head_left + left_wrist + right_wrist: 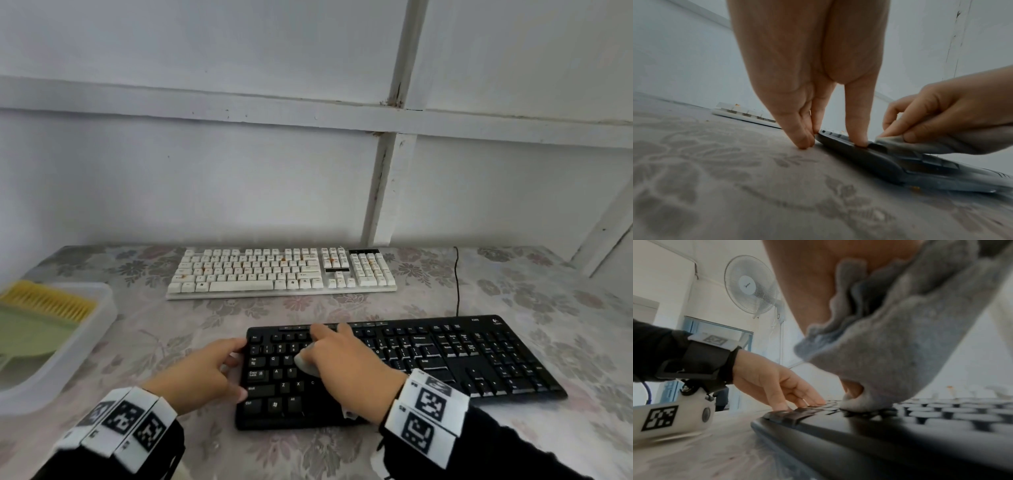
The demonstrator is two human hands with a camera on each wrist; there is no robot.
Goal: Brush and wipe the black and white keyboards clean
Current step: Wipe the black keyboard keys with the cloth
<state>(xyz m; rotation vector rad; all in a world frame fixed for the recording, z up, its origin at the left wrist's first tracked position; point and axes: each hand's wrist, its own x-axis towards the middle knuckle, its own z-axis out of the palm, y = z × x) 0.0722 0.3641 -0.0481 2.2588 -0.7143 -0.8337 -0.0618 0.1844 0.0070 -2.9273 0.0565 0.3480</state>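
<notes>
The black keyboard (462, 359) lies near the table's front edge, angled slightly. My right hand (337, 363) grips a grey cloth (305, 365) and presses it on the keys of the left half; the cloth (890, 340) bunches under the palm in the right wrist view. My left hand (202, 371) rests straight fingers (857, 129) on the keyboard's left edge (859, 155), steadying it. The white keyboard (281, 272), with orange stains on some keys, lies farther back near the wall.
A clear plastic tray (51, 346) at the left holds a yellow-bristled brush (51, 301) and a green dustpan (30, 335). A black cable (457, 281) runs back from the black keyboard. A flowered cloth covers the table (171, 329). A wall fan (750, 283) hangs behind.
</notes>
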